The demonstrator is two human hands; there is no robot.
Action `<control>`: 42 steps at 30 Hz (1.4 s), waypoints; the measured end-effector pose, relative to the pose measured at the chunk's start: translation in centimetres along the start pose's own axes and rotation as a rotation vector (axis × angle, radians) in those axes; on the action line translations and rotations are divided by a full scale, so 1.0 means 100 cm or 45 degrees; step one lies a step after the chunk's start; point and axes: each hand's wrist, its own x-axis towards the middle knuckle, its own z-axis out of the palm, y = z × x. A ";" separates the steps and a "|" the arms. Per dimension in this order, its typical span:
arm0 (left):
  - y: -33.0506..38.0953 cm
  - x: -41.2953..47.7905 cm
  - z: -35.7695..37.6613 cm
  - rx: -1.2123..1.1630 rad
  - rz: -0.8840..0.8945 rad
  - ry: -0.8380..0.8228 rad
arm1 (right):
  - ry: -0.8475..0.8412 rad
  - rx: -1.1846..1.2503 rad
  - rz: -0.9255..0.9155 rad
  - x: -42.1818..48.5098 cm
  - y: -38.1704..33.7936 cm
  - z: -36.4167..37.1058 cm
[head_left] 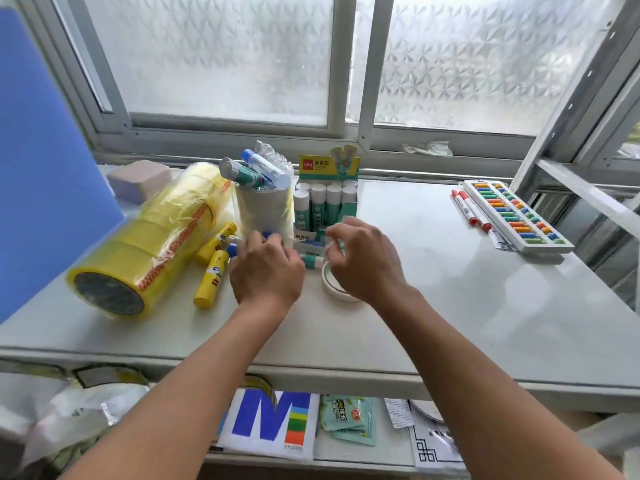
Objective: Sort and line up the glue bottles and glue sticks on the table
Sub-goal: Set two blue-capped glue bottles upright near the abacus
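Two yellow glue bottles (212,268) with blue caps lie on the white table (450,306), left of my hands. A green display box (325,199) holds several upright white-capped glue sticks. More glue sticks and a blue-capped bottle (263,166) stick out of a white roll wrapped in plastic (263,209). Loose green glue sticks (311,259) lie between my hands. My left hand (266,268) hovers over them with fingers curled near a blue cap; whether it grips anything is hidden. My right hand (363,258) is spread open just right of them, holding nothing.
A big stack of yellow tape rolls (149,237) lies at the left. A small white tape roll (337,289) sits under my right hand. Red markers (471,211) and a tray of coloured pieces (516,216) lie at the right. A window frame runs behind.
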 end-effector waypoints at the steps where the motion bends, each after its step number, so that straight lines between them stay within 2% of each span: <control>1: -0.003 0.000 -0.002 0.048 -0.033 -0.050 | -0.123 -0.101 -0.017 0.006 -0.007 0.005; 4: -0.005 -0.001 -0.004 0.059 -0.072 -0.112 | -0.367 -0.375 0.029 0.018 -0.021 0.015; 11: -0.006 0.007 0.003 -0.112 -0.215 -0.085 | -0.619 -0.456 0.080 0.028 -0.030 0.020; 16: 0.002 0.015 -0.004 -0.276 -0.522 -0.166 | -0.419 -0.346 0.104 0.020 -0.019 0.017; 20: -0.003 0.030 0.001 -0.149 -0.504 -0.318 | -0.160 0.072 0.105 0.010 0.003 0.001; 23: -0.006 0.038 0.003 -0.230 -0.518 -0.356 | 0.043 0.434 0.300 0.005 0.033 -0.024; 26: -0.005 0.035 -0.001 -0.418 -0.613 -0.253 | 0.158 0.566 0.529 0.000 0.082 -0.045; 28: 0.005 0.023 -0.003 -0.448 -0.541 0.034 | 0.172 0.518 0.619 -0.004 0.111 -0.055; 30: 0.025 0.007 -0.001 -0.533 -0.319 0.335 | 0.159 0.407 0.667 -0.008 0.133 -0.062; 32: 0.055 -0.004 0.007 -0.677 -0.088 0.442 | 0.148 0.337 0.687 -0.010 0.146 -0.065; 34: 0.090 -0.012 0.017 -0.808 0.111 0.393 | 0.147 0.295 0.694 -0.013 0.156 -0.065; 36: 0.125 -0.019 0.028 -0.886 0.264 0.239 | 0.133 0.252 0.686 -0.016 0.164 -0.064; 39: 0.156 -0.021 0.053 -0.884 0.368 -0.077 | 0.112 0.233 0.685 -0.020 0.171 -0.065; 42: 0.164 -0.017 0.076 -0.856 0.407 -0.272 | 0.108 0.243 0.667 -0.024 0.174 -0.068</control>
